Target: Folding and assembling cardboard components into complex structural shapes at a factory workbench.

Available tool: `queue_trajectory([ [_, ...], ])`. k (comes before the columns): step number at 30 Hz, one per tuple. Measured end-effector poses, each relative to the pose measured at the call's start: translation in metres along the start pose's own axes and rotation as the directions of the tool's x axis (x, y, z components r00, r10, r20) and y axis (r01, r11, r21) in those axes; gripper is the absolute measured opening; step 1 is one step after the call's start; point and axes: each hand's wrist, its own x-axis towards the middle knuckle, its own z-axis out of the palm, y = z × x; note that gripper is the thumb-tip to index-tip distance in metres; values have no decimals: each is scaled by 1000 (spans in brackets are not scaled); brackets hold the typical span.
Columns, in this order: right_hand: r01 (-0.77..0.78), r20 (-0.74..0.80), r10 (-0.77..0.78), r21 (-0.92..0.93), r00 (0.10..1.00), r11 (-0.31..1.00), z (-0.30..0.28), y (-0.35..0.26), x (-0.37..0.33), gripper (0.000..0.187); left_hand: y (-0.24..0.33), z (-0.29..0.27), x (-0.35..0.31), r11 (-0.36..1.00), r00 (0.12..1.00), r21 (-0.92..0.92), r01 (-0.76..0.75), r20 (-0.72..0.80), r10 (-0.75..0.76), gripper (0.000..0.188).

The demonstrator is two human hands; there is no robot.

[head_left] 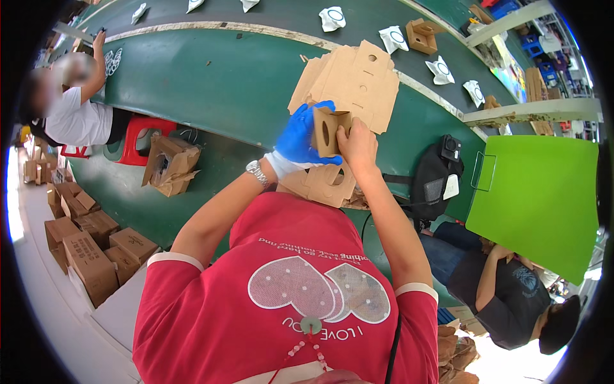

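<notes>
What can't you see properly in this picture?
All in the head view:
- Part of the small cardboard box: covered by the blue-gloved left hand.
- Some fingertips of the right hand: hidden by the box or the hand itself.
- Lower sheets in the flat cardboard stack: mostly under the top ones.
- One white pouch: cut off by the upper edge.
- The left co-worker's face: blurred.

We are looking at a long green counter (211, 77) with a dark belt (288, 16) behind it. We are seeing a red stool (132, 142) standing beside the counter on a green floor (217, 173), pale beams (531, 114) sticking out at the right, and bright light (511, 365) shining below.
</notes>
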Motion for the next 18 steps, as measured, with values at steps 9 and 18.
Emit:
queue_trajectory([
  [9, 55, -114, -61, -56, 992, 997, 1, 15, 0, 17, -12, 10, 4, 999, 997, 18, -48, 64, 47, 102],
  [18, -4, 34, 3, 43, 999, 999, -3, 21, 5, 21, -24, 17, 7, 989, 989, 44, -141, -33, 143, 100],
])
